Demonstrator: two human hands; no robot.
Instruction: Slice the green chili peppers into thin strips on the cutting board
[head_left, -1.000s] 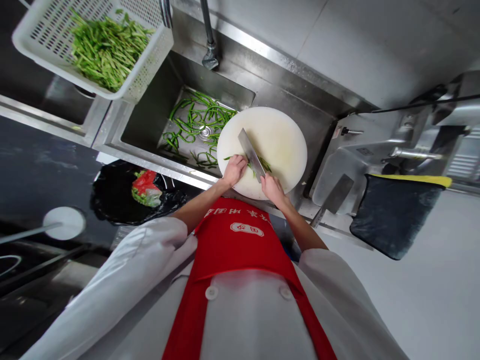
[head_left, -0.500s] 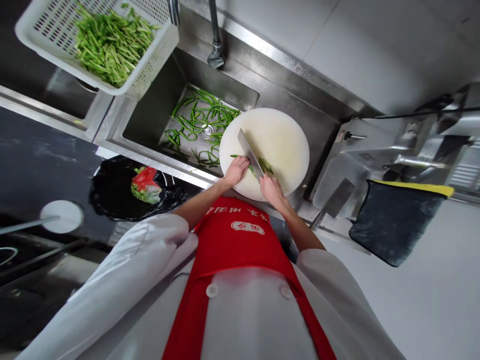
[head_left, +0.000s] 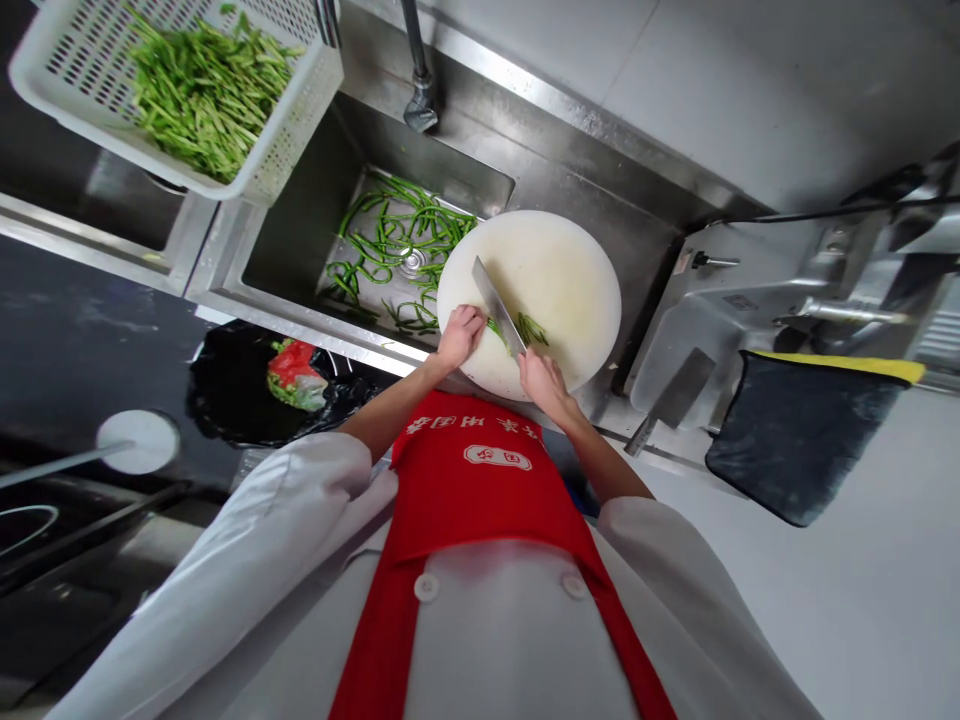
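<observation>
My right hand (head_left: 543, 383) is wrapped around the handle of a cleaver (head_left: 498, 305). Its blade slants across a round white cutting board (head_left: 566, 265), pointing up and to the left. To the left of the blade, my left hand (head_left: 462, 335) rests at the board's edge with fingers curled together; whatever they pinch is hidden. A few green bean pieces (head_left: 495, 328) lie along the blade's left side, close to my left fingertips. On the blade's right side sits a small pile of cut green beans (head_left: 532, 329).
Long green beans (head_left: 409, 225) lie in the steel sink (head_left: 289, 250) left of the board. A white basket (head_left: 259, 170) of cut green stems stands at upper left, near a tap (head_left: 420, 105). Below is a black-lined bin (head_left: 225, 385). Another cleaver (head_left: 679, 390) and a dark cloth (head_left: 802, 435) are at right.
My left hand has shifted left, away from the blade, and the bean end that stuck out beyond it no longer shows. The cleaver stays nearly in place on the board.
</observation>
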